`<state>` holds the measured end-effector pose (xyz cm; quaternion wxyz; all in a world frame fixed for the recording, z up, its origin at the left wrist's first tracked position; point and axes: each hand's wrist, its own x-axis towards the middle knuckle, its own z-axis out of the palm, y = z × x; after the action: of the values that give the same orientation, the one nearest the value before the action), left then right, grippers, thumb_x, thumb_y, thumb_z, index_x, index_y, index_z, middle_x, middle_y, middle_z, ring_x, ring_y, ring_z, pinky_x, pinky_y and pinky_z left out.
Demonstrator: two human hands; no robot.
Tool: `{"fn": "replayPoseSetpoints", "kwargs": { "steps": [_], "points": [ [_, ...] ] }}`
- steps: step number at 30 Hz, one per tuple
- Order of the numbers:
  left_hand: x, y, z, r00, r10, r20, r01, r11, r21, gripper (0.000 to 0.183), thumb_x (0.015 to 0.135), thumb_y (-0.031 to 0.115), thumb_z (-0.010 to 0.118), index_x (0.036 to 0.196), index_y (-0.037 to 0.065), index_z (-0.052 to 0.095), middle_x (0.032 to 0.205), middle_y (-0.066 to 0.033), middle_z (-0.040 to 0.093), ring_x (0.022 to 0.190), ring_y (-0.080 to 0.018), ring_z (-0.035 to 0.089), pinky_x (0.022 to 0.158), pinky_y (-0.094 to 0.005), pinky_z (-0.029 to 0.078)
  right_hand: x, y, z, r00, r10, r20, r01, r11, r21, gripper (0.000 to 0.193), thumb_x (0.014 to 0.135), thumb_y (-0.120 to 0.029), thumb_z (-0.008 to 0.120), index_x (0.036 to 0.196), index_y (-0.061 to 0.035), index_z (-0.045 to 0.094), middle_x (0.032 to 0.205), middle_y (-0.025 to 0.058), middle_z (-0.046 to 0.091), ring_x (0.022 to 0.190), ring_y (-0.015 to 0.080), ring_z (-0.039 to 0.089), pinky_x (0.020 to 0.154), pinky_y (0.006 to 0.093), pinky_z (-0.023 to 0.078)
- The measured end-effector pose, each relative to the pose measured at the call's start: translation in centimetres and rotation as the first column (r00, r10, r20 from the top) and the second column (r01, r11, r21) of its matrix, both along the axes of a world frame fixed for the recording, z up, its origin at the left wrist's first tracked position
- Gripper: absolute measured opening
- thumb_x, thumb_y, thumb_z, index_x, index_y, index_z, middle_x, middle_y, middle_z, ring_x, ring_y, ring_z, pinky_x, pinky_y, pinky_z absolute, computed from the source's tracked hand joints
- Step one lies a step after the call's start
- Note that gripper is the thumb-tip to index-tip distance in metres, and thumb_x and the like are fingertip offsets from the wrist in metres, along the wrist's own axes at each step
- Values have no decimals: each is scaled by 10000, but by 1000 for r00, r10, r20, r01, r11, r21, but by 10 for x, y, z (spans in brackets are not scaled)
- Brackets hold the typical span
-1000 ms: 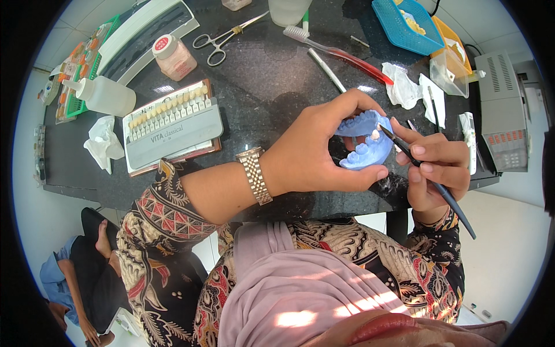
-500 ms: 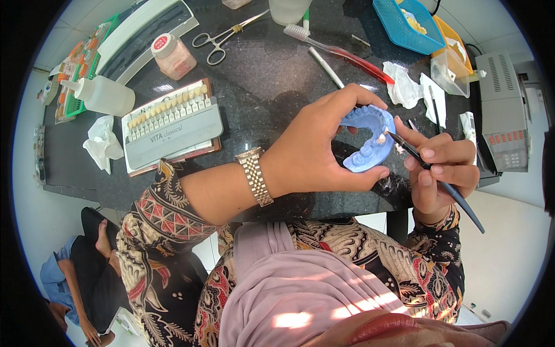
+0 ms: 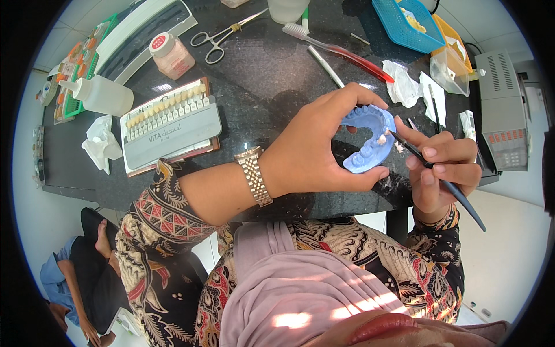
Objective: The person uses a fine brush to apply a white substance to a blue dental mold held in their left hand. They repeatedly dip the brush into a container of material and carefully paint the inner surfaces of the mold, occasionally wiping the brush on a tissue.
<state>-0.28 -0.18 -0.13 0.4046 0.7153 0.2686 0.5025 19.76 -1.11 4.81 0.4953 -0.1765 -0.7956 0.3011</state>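
A blue dental cast [image 3: 378, 151], shaped like a tooth arch, is held above the table by my left hand [image 3: 315, 139]. The thumb is on its near edge and the fingers are round its far edge. One tooth on the cast's right side is whitish [image 3: 382, 139]. Between the thumb and fingers of my right hand [image 3: 442, 168] is a slim dark brush [image 3: 457, 194]. Its tip meets the cast close to the whitish tooth, and its handle slants down to the right.
A tooth shade guide [image 3: 173, 130], squeeze bottle [image 3: 107, 96] and powder jar [image 3: 172, 56] stand left. Forceps [image 3: 222, 41], a red toothbrush [image 3: 352, 56] and crumpled tissue [image 3: 403, 85] lie farther back. A blue basket [image 3: 399, 29] and grey machine [image 3: 503, 110] are right. Someone sits lower left [image 3: 63, 272].
The brush and my right hand have shifted very slightly to the right. My left hand and the cast have stayed almost still.
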Motion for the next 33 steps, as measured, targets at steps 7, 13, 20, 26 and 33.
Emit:
{"fn": "replayPoseSetpoints", "kwargs": {
  "steps": [7, 13, 20, 26, 33],
  "points": [
    [-2, 0, 3, 1000, 3, -23, -3, 1000, 3, 660, 608, 257, 812, 1165, 83, 503, 934, -5, 531, 744, -66, 497, 615, -205, 409, 2, 1, -1, 1000, -2, 1, 2, 1000, -18, 162, 828, 43, 543, 924, -58, 461, 945, 126, 483, 680, 181, 599, 827, 537, 532],
    [-1, 0, 6, 1000, 4, -17, -5, 1000, -30, 593, 612, 279, 785, 1083, 61, 498, 965, -104, 580, 894, -249, 596, 761, -335, 478, 3, 1, 1, 1000, 13, -13, -14, 998, -57, 148, 833, 37, 542, 911, -58, 459, 947, 126, 486, 679, 190, 600, 837, 543, 525],
    [-1, 0, 2, 1000, -25, -9, 25, 999, -33, 663, 616, 245, 812, 1174, 78, 495, 980, -20, 538, 792, -68, 523, 629, -203, 423, 1, 1, 0, 999, 15, -35, -17, 997, -71, 162, 821, 50, 541, 910, -56, 458, 946, 126, 485, 672, 190, 600, 847, 552, 517],
    [-1, -1, 4, 998, -57, 1, 57, 996, -65, 655, 634, 209, 804, 1185, 62, 481, 1048, -46, 525, 945, -110, 553, 753, -241, 498, 4, 1, 1, 1000, 23, -15, -24, 998, -67, 173, 811, 62, 536, 911, -54, 457, 945, 127, 485, 671, 184, 600, 847, 552, 518],
    [-2, -2, 6, 997, -83, 7, 83, 986, -145, 645, 645, 200, 798, 1185, 57, 476, 1078, -55, 515, 1006, -130, 549, 830, -278, 512, 4, 2, 1, 1000, 30, -10, -30, 998, -52, 170, 816, 58, 539, 910, -54, 451, 944, 129, 485, 666, 179, 599, 845, 549, 519]
  ]
}}
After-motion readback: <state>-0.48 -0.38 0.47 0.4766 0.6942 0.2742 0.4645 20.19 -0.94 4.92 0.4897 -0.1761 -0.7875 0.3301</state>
